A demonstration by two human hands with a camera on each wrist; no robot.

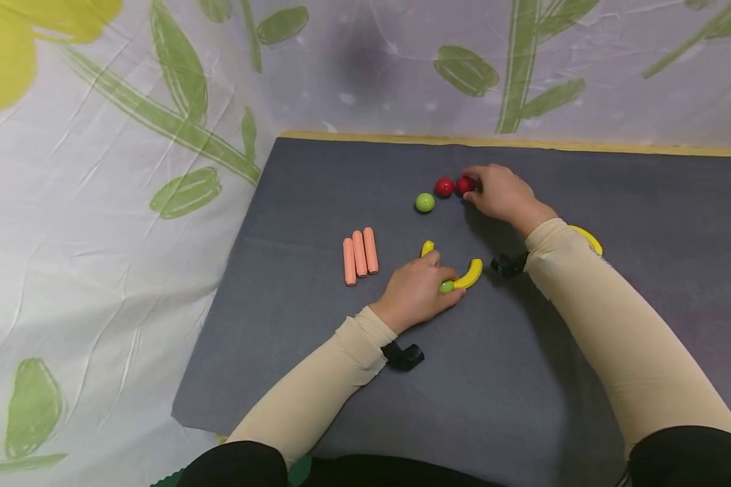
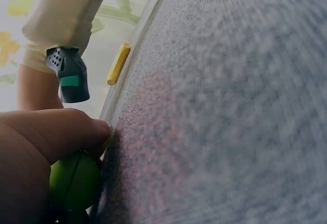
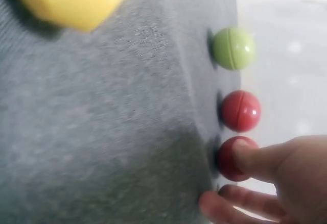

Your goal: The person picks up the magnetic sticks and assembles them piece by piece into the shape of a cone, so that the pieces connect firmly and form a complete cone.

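Note:
My left hand (image 1: 415, 289) holds a small green ball (image 1: 447, 287) between thumb and fingers, low on the grey mat; in the left wrist view, the green ball (image 2: 75, 180) shows below a finger. Close to this hand are two yellow curved pieces like toy bananas, one yellow piece (image 1: 427, 248) partly hidden behind it and another yellow piece (image 1: 470, 273) to its right. Farther back, my right hand (image 1: 504, 195) pinches a dark red ball (image 3: 234, 157). Beside that lie a second red ball (image 1: 445, 187) and a light green ball (image 1: 424, 202).
Three pink sausage-like sticks (image 1: 361, 256) lie side by side at left. Another yellow curved piece (image 1: 587, 238) is partly hidden by the right forearm. The grey mat (image 1: 280, 284) ends at a pale floral sheet (image 1: 116, 270) on the left and back.

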